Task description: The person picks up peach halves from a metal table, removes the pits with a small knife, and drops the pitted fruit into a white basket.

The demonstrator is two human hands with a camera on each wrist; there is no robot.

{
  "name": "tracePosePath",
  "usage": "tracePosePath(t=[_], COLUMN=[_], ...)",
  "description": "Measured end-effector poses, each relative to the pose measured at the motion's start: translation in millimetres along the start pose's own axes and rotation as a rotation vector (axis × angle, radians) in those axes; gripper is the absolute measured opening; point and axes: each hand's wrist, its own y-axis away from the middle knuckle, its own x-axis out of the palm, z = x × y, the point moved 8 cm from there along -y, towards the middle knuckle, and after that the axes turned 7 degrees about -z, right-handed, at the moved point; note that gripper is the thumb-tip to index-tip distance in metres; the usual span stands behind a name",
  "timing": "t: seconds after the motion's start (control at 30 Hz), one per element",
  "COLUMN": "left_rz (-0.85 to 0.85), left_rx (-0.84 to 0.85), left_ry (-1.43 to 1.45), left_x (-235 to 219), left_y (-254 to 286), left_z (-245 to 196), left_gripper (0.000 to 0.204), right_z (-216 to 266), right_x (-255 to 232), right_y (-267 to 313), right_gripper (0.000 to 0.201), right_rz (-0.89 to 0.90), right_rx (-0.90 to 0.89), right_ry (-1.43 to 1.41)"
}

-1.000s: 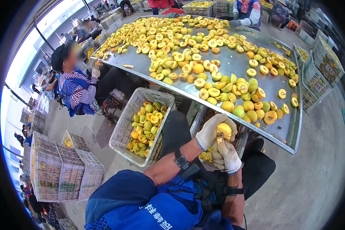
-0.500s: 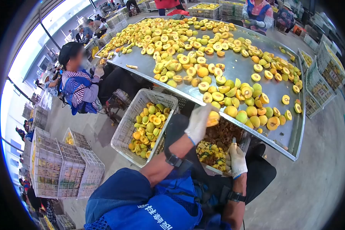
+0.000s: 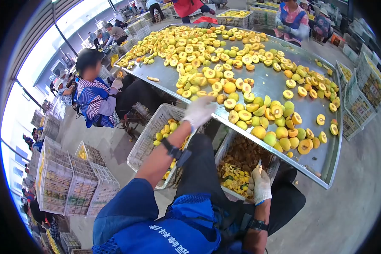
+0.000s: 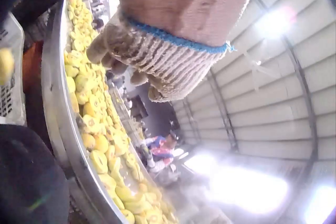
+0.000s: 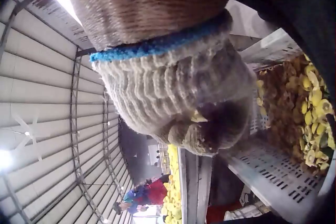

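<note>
My gloved left hand [image 3: 200,111] is blurred at the near table edge, between the crate of peach halves [image 3: 167,127] and the peaches on the table. In the left wrist view its fingers [image 4: 139,78] are loosely bent, with nothing between them. My gloved right hand [image 3: 261,185] grips a small tool [image 3: 260,164] with a shiny metal end pointing up; its handle is mostly hidden in the glove. That hand is at the right side of a crate [image 3: 219,160] holding brown pits and yellow scraps [image 3: 236,175]. Halved yellow peaches [image 3: 279,111] lie heaped on the metal table [image 3: 266,80].
Stacked crates [image 3: 57,180] stand on the floor at left, and more crates [image 3: 360,95] beyond the table's right end. A seated person [image 3: 93,91] works at the table's left; another person [image 3: 293,21] is across it. The table's raised metal rim [image 3: 283,160] runs above my knees.
Both hands were together at a peach with the tool; then the left hand carried a peach piece leftward. Now that hand is empty farther left, while the right hand keeps the tool over the scrap crate.
</note>
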Motion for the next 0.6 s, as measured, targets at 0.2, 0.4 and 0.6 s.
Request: tracePosePath(t=[0.2,0.4,0.6], left_rz=[0.487,0.583,0.540], left_rx=[0.068,0.066,0.038], left_ry=[-0.426,-0.362,-0.286], left_x=[139,181,158], left_y=[-35,-41,-26], left_z=[-14,2,-7], left_gripper=[0.044,0.042,0.049], right_z=[0,-9,-14], right_x=[-13,-32,-23], right_y=[8,-6,-16], right_gripper=[0.026,0.026,0.026], right_rz=[-0.080,-0.128,-0.068], right_rx=[0.009,-0.011,-0.059], right_ry=[0.042,-0.025,0.040])
